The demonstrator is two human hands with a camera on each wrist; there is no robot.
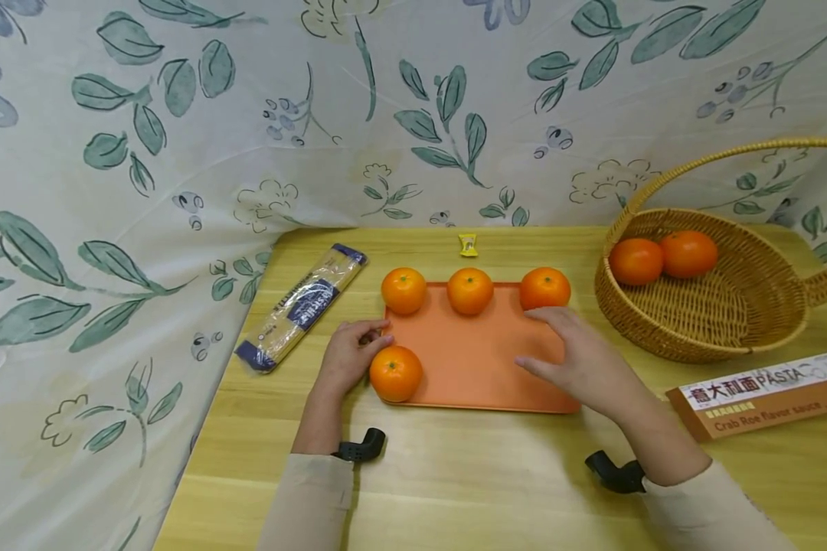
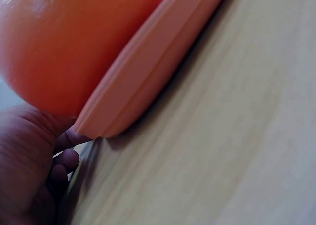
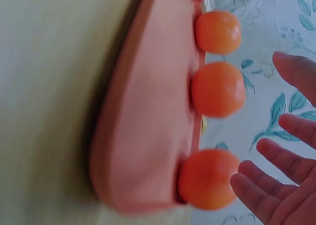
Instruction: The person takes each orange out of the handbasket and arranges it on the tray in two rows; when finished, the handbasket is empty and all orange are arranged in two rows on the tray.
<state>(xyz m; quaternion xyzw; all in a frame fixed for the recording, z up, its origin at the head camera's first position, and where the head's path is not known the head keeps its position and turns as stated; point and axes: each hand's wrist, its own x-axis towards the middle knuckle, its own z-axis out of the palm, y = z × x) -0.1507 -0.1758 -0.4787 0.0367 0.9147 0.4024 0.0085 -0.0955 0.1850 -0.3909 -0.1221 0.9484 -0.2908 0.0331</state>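
An orange-coloured tray (image 1: 482, 352) lies on the table, bearing three oranges along its far edge: one at the left corner (image 1: 403, 291), a middle orange (image 1: 470, 291) and a right-hand orange (image 1: 545, 288). A fourth orange (image 1: 396, 374) sits at the near left corner. My left hand (image 1: 348, 356) grips the tray's left rim just beyond that fourth orange, its other fingers curled at the side in the left wrist view. Over the tray's right side hovers my right hand (image 1: 586, 363), holding nothing, thumb and fingers spread. Its fingertips (image 3: 242, 180) overlap the nearest orange in the right wrist view.
On the right stands a wicker basket (image 1: 696, 321) with a tall handle and two oranges (image 1: 661, 259) inside. A pasta box (image 1: 772, 394) lies in front of it. To the left is a clear noodle packet (image 1: 303, 310); a small yellow wrapped sweet (image 1: 468, 245) lies behind the tray.
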